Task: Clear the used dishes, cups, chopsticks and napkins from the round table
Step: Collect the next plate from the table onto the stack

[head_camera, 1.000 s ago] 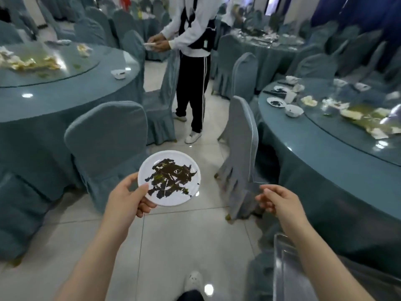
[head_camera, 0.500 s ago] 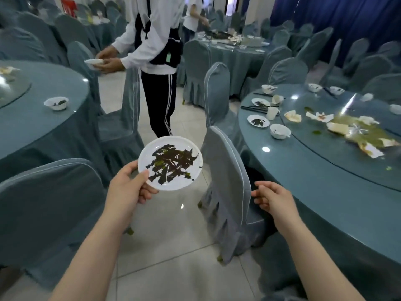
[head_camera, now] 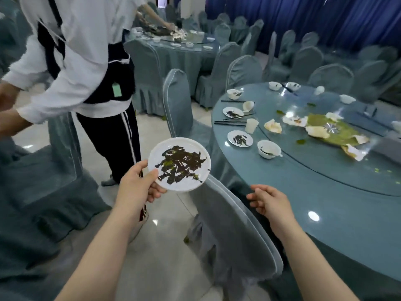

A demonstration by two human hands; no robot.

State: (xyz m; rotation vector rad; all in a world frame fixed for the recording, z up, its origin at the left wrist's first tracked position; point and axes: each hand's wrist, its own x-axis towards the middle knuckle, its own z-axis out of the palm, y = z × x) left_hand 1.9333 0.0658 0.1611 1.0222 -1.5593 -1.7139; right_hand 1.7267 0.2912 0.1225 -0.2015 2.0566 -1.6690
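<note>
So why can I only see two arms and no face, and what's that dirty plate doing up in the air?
The camera sits on a person's head and looks down, so you see only their own arms. Their left hand holds the white plate by its rim; dark food scraps are stuck on it. Their right hand holds nothing, fingers loosely curled. On the round table to the right lie another small plate, a bowl, a paper cup, black chopsticks and crumpled napkins. Another person stands on the left.
</note>
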